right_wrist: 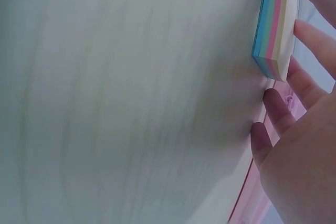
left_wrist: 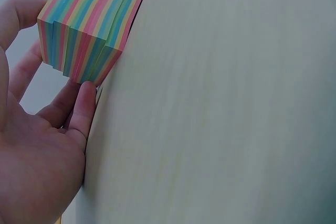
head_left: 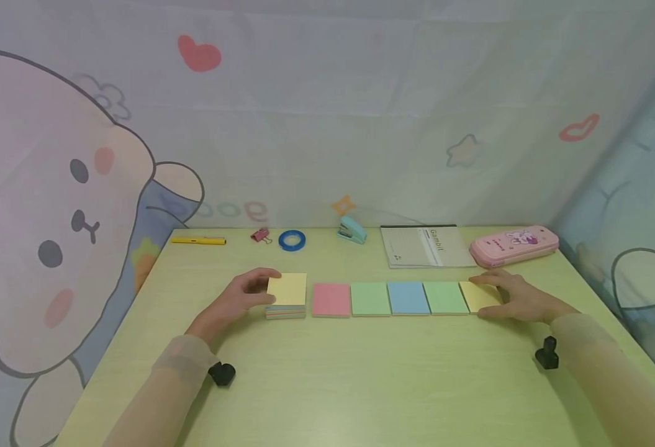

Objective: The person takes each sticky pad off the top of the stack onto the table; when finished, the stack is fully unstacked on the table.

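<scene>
My left hand (head_left: pixel 239 297) grips a tall stack of sticky notes (head_left: pixel 287 290) by its left side, thumb at the near edge and fingertips at the far edge. A yellow sheet tops the stack; its striped multicoloured sides show in the left wrist view. At the right end of a row, my right hand (head_left: pixel 519 299) holds a thin yellow sticky note pad (head_left: pixel 472 296) between thumb and fingers. Between the hands lie a pink pad (head_left: pixel 330 300), a green pad (head_left: pixel 370 299), a blue pad (head_left: pixel 408 298) and another green pad (head_left: pixel 445 298), side by side.
Along the table's back edge lie a yellow pen (head_left: pixel 198 241), a pink binder clip (head_left: pixel 261 234), a roll of blue tape (head_left: pixel 292 240), a mint stapler (head_left: pixel 352 230), a notebook (head_left: pixel 405 248) and a pink pencil case (head_left: pixel 514 246). A printed curtain (head_left: pixel 316 124) hangs behind.
</scene>
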### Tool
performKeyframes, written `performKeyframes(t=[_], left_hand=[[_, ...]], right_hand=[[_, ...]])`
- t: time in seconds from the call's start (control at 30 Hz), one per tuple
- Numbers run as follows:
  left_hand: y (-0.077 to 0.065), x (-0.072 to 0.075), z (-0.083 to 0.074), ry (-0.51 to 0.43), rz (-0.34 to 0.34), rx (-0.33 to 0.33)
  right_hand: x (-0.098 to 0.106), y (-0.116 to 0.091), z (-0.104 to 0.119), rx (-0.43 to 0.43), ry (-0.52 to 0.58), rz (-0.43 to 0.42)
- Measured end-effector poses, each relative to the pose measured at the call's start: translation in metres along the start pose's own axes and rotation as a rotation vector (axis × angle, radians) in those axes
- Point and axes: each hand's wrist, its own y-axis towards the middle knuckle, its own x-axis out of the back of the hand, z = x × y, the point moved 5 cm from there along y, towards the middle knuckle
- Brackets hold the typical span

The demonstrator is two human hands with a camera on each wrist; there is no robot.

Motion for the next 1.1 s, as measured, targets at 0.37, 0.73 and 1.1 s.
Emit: performKeyframes(t=[0.37,0.73,1.1], left_hand=[[0.000,0.001,-0.001,0.008,-0.002,-0.012],[-0.002,0.005,0.002,0.007,-0.003,-0.001],[-0.004,0.003,0.002,0.014,0.028,0.007]], right_hand=[[0.003,0.001,0.004,0.020,-0.005,0.006],[0.003,0.041,0.090,0.042,0.067,-0.129],[-0.073,0.122,0.242,0.271,0.090,-0.009]])
